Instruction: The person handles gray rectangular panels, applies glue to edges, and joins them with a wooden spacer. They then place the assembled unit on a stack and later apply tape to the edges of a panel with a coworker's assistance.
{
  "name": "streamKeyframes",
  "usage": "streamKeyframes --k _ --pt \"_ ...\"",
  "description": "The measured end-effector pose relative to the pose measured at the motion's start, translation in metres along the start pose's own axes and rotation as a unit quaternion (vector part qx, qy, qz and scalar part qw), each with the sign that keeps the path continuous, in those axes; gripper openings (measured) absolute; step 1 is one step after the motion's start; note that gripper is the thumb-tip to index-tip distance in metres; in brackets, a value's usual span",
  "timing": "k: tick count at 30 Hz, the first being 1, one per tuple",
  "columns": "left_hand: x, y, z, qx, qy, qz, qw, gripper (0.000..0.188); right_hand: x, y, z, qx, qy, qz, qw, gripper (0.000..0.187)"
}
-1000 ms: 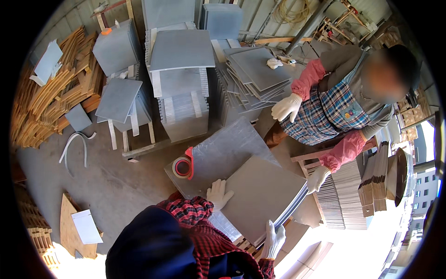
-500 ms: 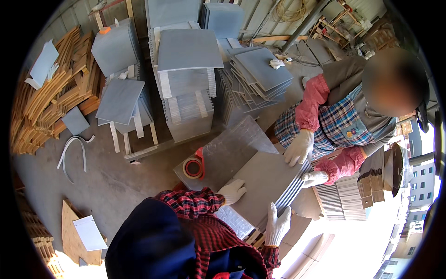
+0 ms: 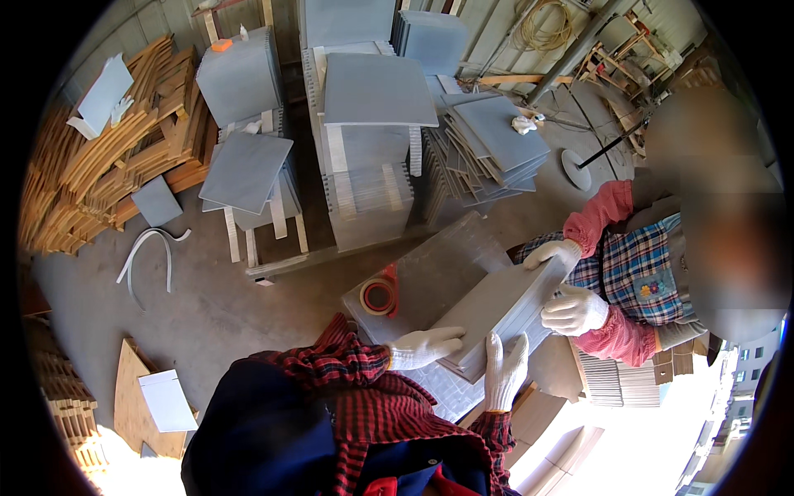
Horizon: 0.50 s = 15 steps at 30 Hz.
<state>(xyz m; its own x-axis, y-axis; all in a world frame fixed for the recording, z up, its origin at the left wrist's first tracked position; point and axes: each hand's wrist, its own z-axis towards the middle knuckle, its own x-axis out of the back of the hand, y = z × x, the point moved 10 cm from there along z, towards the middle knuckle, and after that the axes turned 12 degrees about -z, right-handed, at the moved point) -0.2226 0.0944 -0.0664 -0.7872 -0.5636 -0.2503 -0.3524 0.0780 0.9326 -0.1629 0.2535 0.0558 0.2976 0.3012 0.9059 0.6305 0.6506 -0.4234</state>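
A stack of grey flat panels (image 3: pixel 495 312) is tilted over the work surface between me and a co-worker. My left hand (image 3: pixel 425 348), in a white knitted glove, has its fingers stretched out against the stack's near left end. Upright at the near right corner, my gloved right hand (image 3: pixel 505 374) lays its extended fingers along the panel edges. Across from me, the co-worker's two white-gloved hands (image 3: pixel 574 311) grip the far end and side of the stack. A red tape dispenser with a roll of tape (image 3: pixel 380 295) lies left of the stack on a clear plastic-covered sheet (image 3: pixel 430 263).
Tall stacks of grey panels (image 3: pixel 380 91) stand on pallets ahead. Wooden slats (image 3: pixel 116 157) are piled at the far left. A curled white strip (image 3: pixel 151 248) lies on the floor. Cardboard (image 3: pixel 616 380) is stacked at the right. A round-based stand (image 3: pixel 576 170) is behind the co-worker.
The panel stack has gone from lying nearly flat to tilted. Both co-worker's hands have shifted their hold on it. My left hand has moved from its top to its end. The view has turned slightly.
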Motion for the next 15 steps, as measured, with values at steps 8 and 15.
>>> streamKeyframes --k 8,15 --pt "0.017 -0.005 -0.033 -0.017 -0.037 0.019 0.999 0.056 0.010 -0.116 -0.051 0.360 0.095 -0.067 0.926 0.056" --pt "0.051 -0.049 -0.069 -0.013 0.105 0.050 0.993 0.060 -0.013 -0.130 -0.055 0.540 0.067 -0.111 0.832 0.021"
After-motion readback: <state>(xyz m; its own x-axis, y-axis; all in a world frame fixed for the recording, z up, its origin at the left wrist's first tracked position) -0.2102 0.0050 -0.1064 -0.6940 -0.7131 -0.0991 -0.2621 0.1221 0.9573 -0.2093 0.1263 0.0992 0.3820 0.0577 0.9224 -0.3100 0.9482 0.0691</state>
